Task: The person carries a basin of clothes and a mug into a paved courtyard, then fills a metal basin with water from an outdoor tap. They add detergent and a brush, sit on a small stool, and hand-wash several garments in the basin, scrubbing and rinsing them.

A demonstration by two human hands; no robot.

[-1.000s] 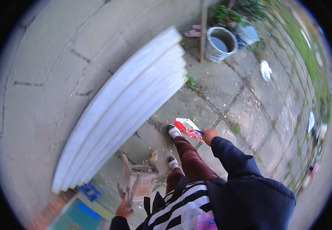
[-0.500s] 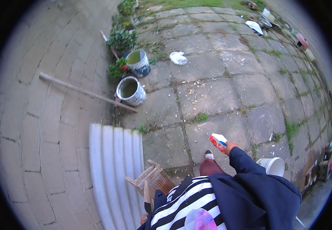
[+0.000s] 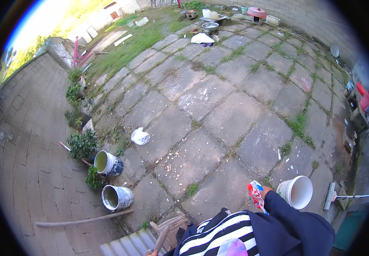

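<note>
My right hand (image 3: 267, 190) is closed round a crumpled plastic packet (image 3: 256, 195) in red, white and blue, held out in front of my dark sleeve. At the lower edge, only part of my left hand (image 3: 152, 252) shows, with its fingers mostly cut off. It appears closed on the lower end of a worn wooden bar (image 3: 162, 238). Beside that bar is a slatted wooden piece (image 3: 172, 225), perhaps part of a chair. To the right of the packet stands a white bucket (image 3: 299, 192).
Two paint-stained buckets (image 3: 108, 163) (image 3: 117, 197) stand by the left wall, near a long pole (image 3: 84, 220) and a corrugated sheet (image 3: 129, 245). A white plastic bag (image 3: 140, 136) and scattered pale bits (image 3: 174, 166) lie on the paving. A broom (image 3: 330, 196) is at right.
My view has lifted and turned right, bringing in the far yard and the broom. The packet remains in my right hand, now closer to the white bucket in the picture.
</note>
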